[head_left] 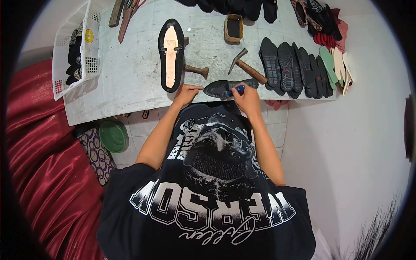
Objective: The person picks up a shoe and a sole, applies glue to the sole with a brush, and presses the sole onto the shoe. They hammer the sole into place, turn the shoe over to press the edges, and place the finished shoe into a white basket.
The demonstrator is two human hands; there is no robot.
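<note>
A black shoe sole (216,89) lies flat near the table's front edge, its pointed end to the left. My right hand (248,100) is closed round a small blue-handled tool (236,90), whose tip rests on or just over the sole; the exact kind of tool is hard to make out. At the sole's left end, my left hand (188,94) has its index finger stretched out to the tip, other fingers partly curled and nothing visible in it. Just beyond that hand is a black shoe (171,56), bottom up, with its pale underside showing.
A hammer (248,68) lies beyond the sole. Several black soles (286,65) line the right side. An open dark-filled container (234,29) stands farther back. A white basket (90,50) holds shoes at left. A wooden-looking stand piece (197,70) sits beside the upturned shoe.
</note>
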